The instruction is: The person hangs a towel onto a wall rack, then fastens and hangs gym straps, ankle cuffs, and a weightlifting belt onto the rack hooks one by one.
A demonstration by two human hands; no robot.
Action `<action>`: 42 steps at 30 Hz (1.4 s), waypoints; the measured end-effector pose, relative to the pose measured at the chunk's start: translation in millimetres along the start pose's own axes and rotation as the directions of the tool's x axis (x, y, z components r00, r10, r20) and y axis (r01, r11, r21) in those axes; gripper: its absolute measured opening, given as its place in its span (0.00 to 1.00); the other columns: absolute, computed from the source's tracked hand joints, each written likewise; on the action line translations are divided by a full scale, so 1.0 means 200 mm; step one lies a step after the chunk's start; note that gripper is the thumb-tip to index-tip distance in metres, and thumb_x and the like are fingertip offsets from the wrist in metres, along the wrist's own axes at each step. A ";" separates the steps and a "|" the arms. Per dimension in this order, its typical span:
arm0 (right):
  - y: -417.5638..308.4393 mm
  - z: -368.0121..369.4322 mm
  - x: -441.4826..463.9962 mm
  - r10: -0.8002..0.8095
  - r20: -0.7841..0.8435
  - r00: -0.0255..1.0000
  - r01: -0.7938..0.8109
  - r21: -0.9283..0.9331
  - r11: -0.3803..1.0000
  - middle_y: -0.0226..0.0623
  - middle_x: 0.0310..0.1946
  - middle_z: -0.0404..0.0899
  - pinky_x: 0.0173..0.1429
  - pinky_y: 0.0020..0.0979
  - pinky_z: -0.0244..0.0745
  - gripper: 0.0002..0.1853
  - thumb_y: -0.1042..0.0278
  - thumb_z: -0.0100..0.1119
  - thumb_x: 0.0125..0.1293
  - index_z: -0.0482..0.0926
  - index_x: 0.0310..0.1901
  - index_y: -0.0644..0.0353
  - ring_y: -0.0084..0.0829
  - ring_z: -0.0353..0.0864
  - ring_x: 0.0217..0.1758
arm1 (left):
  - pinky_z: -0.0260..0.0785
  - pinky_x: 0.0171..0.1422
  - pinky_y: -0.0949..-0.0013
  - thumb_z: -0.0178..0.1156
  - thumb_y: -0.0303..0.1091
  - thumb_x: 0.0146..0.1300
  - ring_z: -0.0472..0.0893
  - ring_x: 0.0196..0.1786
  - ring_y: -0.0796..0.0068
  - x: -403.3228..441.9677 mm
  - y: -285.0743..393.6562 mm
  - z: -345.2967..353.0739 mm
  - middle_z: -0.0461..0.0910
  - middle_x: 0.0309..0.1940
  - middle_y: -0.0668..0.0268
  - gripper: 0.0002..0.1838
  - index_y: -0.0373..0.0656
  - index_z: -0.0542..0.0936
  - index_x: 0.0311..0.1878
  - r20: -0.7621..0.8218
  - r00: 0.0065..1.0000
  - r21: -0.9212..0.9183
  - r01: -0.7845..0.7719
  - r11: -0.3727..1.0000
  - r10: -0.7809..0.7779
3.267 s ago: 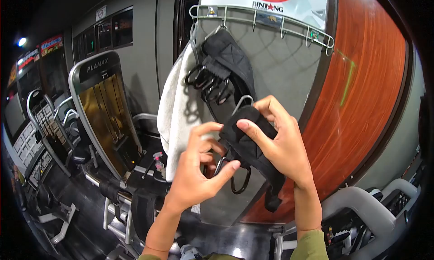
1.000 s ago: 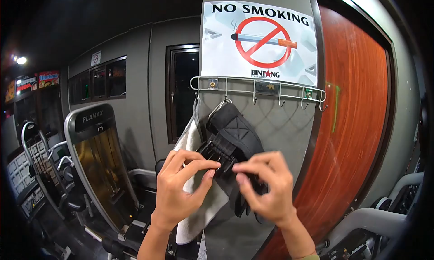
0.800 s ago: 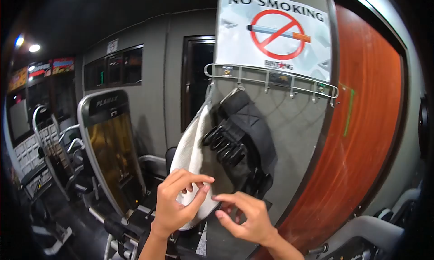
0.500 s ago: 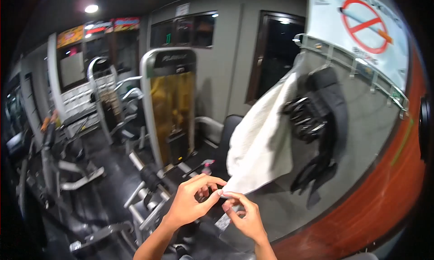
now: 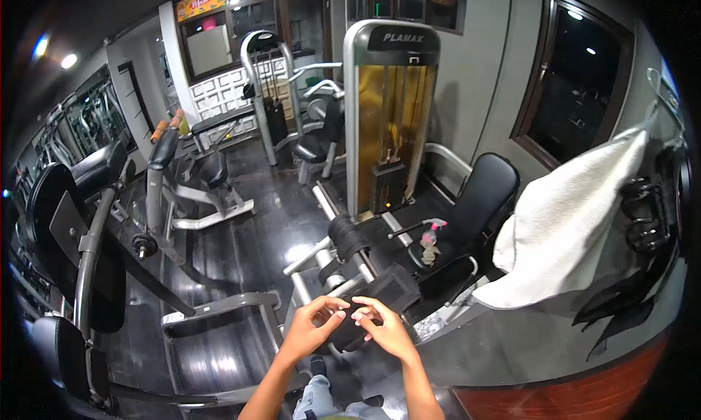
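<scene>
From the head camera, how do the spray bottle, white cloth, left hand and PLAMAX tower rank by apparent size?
PLAMAX tower and white cloth: too alike to rank
Left hand
Spray bottle

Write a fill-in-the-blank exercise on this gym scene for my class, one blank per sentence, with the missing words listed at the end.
1. The large hanging cloth is ____ in colour.
2. The spray bottle has a trigger top coloured ____.
3. The left hand and right hand are both to the ____ of the cloth.
4. The padded backrest is ____.

Missing words: white; pink; left; black
</scene>
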State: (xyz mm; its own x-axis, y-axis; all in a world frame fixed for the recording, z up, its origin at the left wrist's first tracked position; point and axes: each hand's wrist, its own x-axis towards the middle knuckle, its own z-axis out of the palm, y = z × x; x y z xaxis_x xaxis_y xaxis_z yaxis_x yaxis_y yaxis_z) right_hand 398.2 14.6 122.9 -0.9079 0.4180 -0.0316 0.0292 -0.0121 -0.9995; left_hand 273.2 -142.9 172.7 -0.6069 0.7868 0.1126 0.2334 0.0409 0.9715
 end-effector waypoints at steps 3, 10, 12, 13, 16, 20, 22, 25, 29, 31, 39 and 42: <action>0.06 0.10 0.09 0.027 -0.006 1.000 -0.027 0.056 0.998 0.35 0.49 0.83 0.37 0.26 0.85 0.23 0.66 0.62 0.72 0.75 0.67 0.54 0.22 0.82 0.50 | 0.70 0.50 0.75 0.65 0.31 0.69 0.76 0.43 0.85 -0.01 -0.12 -0.10 0.83 0.43 0.71 0.11 0.41 0.84 0.52 0.007 0.998 -0.034 0.058 0.998 -0.058; 0.17 0.19 0.38 0.044 -0.141 0.989 -0.031 0.094 0.995 0.42 0.56 0.81 0.39 0.28 0.87 0.31 0.65 0.62 0.72 0.64 0.74 0.56 0.27 0.84 0.53 | 0.75 0.49 0.71 0.64 0.29 0.70 0.79 0.46 0.79 0.14 -0.35 -0.25 0.78 0.53 0.66 0.21 0.43 0.74 0.64 0.074 0.988 -0.230 0.149 0.962 -0.136; 0.25 0.17 0.48 0.093 -0.233 0.968 -0.073 0.095 0.993 0.49 0.64 0.74 0.38 0.31 0.89 0.32 0.64 0.63 0.72 0.62 0.74 0.61 0.29 0.85 0.51 | 0.75 0.50 0.71 0.63 0.29 0.70 0.79 0.46 0.79 0.21 -0.36 -0.26 0.78 0.54 0.67 0.21 0.43 0.74 0.64 0.097 0.987 -0.219 0.143 0.965 -0.124; 0.30 0.16 0.53 0.115 -0.280 0.953 -0.092 0.092 0.991 0.51 0.68 0.71 0.38 0.32 0.90 0.33 0.63 0.63 0.72 0.61 0.74 0.62 0.30 0.85 0.51 | 0.75 0.50 0.71 0.63 0.28 0.70 0.79 0.46 0.78 0.25 -0.38 -0.26 0.78 0.54 0.67 0.21 0.44 0.74 0.64 0.112 0.988 -0.199 0.130 0.971 -0.109; 0.37 0.15 0.64 0.239 -0.341 0.909 -0.216 0.104 0.971 0.54 0.74 0.63 0.39 0.34 0.90 0.36 0.62 0.63 0.73 0.59 0.76 0.64 0.32 0.86 0.50 | 0.75 0.54 0.69 0.63 0.30 0.70 0.80 0.50 0.75 0.34 -0.51 -0.26 0.75 0.59 0.66 0.23 0.46 0.72 0.67 0.199 0.976 -0.240 0.132 0.962 -0.084; 0.46 0.20 0.72 0.192 -0.481 0.855 -0.159 0.108 0.981 0.55 0.72 0.66 0.37 0.34 0.90 0.36 0.61 0.63 0.72 0.60 0.75 0.64 0.35 0.89 0.45 | 0.75 0.54 0.69 0.63 0.29 0.70 0.79 0.51 0.74 0.47 -0.60 -0.27 0.73 0.63 0.64 0.27 0.45 0.68 0.70 0.296 0.951 -0.260 0.174 0.950 -0.093; 0.50 0.22 0.76 0.180 -0.546 0.819 -0.184 0.048 0.982 0.54 0.69 0.70 0.35 0.32 0.89 0.33 0.61 0.63 0.72 0.64 0.73 0.64 0.35 0.89 0.44 | 0.74 0.55 0.69 0.63 0.29 0.68 0.78 0.47 0.76 0.54 -0.65 -0.27 0.73 0.62 0.63 0.29 0.45 0.68 0.71 0.311 0.939 -0.235 0.227 0.945 -0.149; 0.44 0.27 0.77 0.101 -0.649 0.754 -0.179 -0.055 0.982 0.49 0.57 0.81 0.29 0.28 0.85 0.24 0.61 0.64 0.72 0.72 0.63 0.65 0.33 0.90 0.40 | 0.74 0.56 0.69 0.64 0.31 0.68 0.78 0.47 0.75 0.65 -0.84 -0.23 0.73 0.64 0.64 0.31 0.46 0.67 0.73 0.286 0.948 -0.260 0.219 0.941 -0.141; 0.39 0.28 0.78 0.166 -0.685 0.709 -0.160 0.073 0.984 0.47 0.50 0.84 0.28 0.26 0.82 0.17 0.62 0.60 0.75 0.74 0.56 0.65 0.29 0.90 0.35 | 0.73 0.65 0.61 0.67 0.35 0.67 0.76 0.63 0.63 0.73 -0.87 -0.20 0.65 0.73 0.59 0.37 0.48 0.62 0.76 0.281 0.945 -0.081 0.198 0.977 -0.168; 0.39 0.28 0.79 0.134 -0.689 0.712 -0.116 0.074 0.991 0.44 0.43 0.86 0.26 0.23 0.79 0.16 0.63 0.58 0.76 0.74 0.57 0.64 0.27 0.90 0.34 | 0.72 0.63 0.59 0.70 0.39 0.64 0.76 0.63 0.62 0.74 -0.90 -0.18 0.66 0.73 0.59 0.38 0.49 0.64 0.75 0.267 0.952 -0.100 0.180 0.978 -0.148; 0.30 0.25 0.73 0.078 -0.786 0.613 -0.006 0.095 0.996 0.33 0.30 0.82 0.24 0.21 0.74 0.12 0.65 0.56 0.77 0.74 0.53 0.64 0.20 0.83 0.29 | 0.66 0.72 0.53 0.73 0.39 0.61 0.71 0.69 0.56 0.77 -0.86 -0.19 0.69 0.71 0.55 0.42 0.49 0.62 0.76 0.271 0.956 -0.152 0.162 0.975 -0.117; 0.24 0.24 0.72 0.082 -0.803 0.590 0.043 0.133 0.990 0.31 0.32 0.79 0.27 0.21 0.74 0.10 0.65 0.55 0.77 0.75 0.51 0.62 0.20 0.81 0.32 | 0.65 0.73 0.53 0.74 0.39 0.60 0.72 0.70 0.58 0.79 -0.81 -0.19 0.72 0.69 0.55 0.42 0.48 0.64 0.75 0.312 0.946 -0.185 0.150 0.971 -0.086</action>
State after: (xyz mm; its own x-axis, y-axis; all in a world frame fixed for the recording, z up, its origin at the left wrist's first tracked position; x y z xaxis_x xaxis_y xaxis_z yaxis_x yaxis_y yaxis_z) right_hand 248.2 30.0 69.5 -0.1976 0.9752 -0.1000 -0.0662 -0.1150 -0.9912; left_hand 110.9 -49.1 41.4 -0.3570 0.9331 -0.0423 -0.0044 0.0436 0.9990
